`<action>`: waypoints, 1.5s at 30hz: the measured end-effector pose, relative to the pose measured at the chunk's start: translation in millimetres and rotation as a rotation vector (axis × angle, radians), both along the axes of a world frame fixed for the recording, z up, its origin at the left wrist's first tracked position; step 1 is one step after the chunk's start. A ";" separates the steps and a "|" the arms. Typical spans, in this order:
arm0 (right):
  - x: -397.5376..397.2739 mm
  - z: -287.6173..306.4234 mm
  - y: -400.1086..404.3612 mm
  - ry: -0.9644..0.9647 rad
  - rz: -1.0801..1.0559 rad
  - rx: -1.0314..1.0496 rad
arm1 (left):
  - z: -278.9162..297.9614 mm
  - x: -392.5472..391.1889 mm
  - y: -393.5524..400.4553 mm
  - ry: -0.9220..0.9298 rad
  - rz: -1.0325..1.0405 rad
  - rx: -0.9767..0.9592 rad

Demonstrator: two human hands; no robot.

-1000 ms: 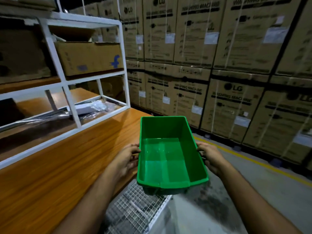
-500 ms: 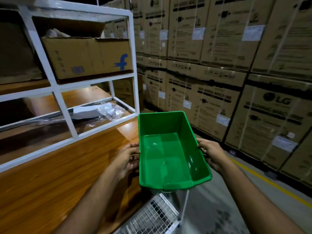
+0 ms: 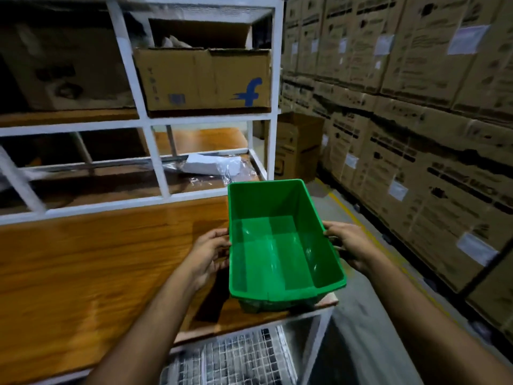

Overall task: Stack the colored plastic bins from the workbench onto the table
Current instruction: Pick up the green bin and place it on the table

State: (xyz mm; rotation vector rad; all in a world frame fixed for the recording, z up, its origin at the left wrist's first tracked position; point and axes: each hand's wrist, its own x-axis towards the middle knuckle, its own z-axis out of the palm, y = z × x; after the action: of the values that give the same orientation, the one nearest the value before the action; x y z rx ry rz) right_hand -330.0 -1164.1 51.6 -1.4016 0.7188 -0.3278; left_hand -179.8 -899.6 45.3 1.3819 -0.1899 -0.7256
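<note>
Over the right end of a wooden table (image 3: pixel 83 262), a green bin (image 3: pixel 280 245) is held level between two hands, its open top facing up and its inside bare. The left hand (image 3: pixel 211 252) is pressed against the bin's left wall, with the fingers curled at the rim. The right hand (image 3: pixel 347 243) is wrapped round the right wall, thumb on the rim and fingers hidden underneath. Whether the bin's bottom touches the tabletop cannot be told; its near end lies over the table's corner. A white metal rack (image 3: pixel 155 162) is seen at the back of the table, with a cardboard box (image 3: pixel 205 79) on its upper shelf and a plastic-wrapped white packet (image 3: pixel 213 165) below. Stacked cartons (image 3: pixel 416 107) are ranged along the right. Wire mesh (image 3: pixel 236 359) is visible beneath the table edge.
</note>
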 end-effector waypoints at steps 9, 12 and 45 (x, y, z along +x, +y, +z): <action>1.9 -25.3 -36.5 -0.031 0.103 0.019 | -16.0 -17.0 -33.5 0.015 0.186 0.102; 5.8 -24.5 -41.3 -0.048 0.110 0.004 | -15.0 -19.6 -36.9 0.020 0.208 0.095; 2.9 -38.0 -75.4 -0.071 0.094 0.018 | -16.2 -36.6 -59.4 -0.019 0.198 0.202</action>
State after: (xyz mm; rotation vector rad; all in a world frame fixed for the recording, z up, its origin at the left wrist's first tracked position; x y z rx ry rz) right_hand -327.1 -1239.4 13.5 -1.3954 0.5944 -0.2949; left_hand -216.4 -958.9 29.1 1.5752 0.0069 -0.5783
